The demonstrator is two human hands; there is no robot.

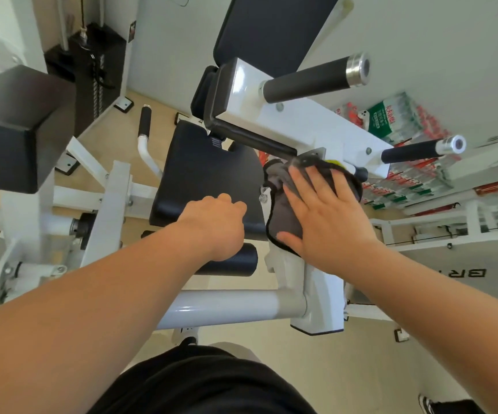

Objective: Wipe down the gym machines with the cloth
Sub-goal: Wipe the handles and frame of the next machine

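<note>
While spread right hand [328,216] presses cloth [286,218] on white frame [321,297] | left hand [214,227] curled by seat [205,168], grip unclear | beige floor [361,363]

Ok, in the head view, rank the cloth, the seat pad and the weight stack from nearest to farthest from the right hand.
1. Grey cloth: pressed flat under the right hand, touching it.
2. Black seat pad: just left of the hand, beside the cloth.
3. Weight stack: far off at the upper left, on the neighbouring machine.
</note>
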